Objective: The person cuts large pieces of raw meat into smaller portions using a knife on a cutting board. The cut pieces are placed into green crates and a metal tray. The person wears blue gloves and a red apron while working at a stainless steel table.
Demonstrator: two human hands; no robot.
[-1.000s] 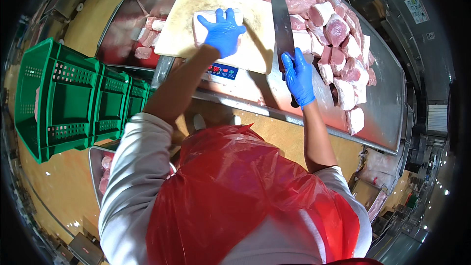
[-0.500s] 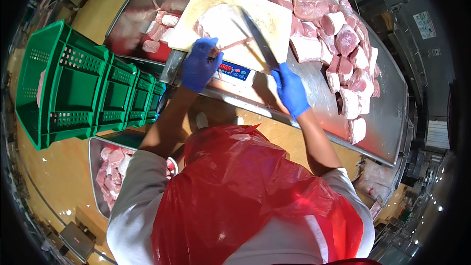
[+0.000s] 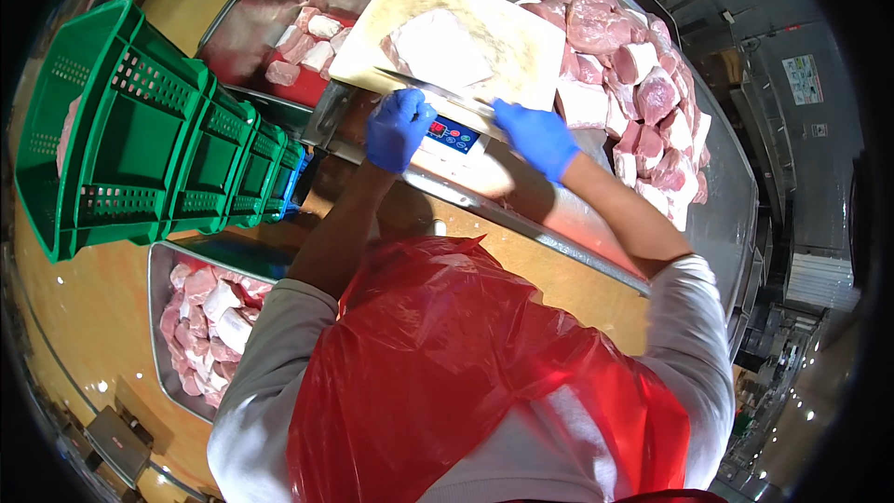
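Note:
My right hand point(image 3: 535, 135), in a blue glove, grips a long knife point(image 3: 440, 90), whose blade points left along the front edge of a cream cutting board point(image 3: 372, 14). My left hand point(image 3: 399, 129), also gloved, is closed just below that edge, near the blade; what it holds, if anything, is hidden. A slab of pale meat point(image 3: 436, 45) lies on the board, white side up. Under the board a scale's blue panel point(image 3: 452, 135) shows between my hands. A pile of meat pieces point(image 3: 638, 84) lies right of the board.
A steel bin point(image 3: 237, 37) with several meat pieces stands left of the board. Green crates point(image 3: 126, 149) are at the far left, a second steel bin point(image 3: 160, 326) full of meat below them. The steel table's front edge point(image 3: 549, 242) runs before me.
My left hand came off the meat to the board's front edge and closed. The knife, upright beside the board a second ago, has swung down and left to lie along that edge.

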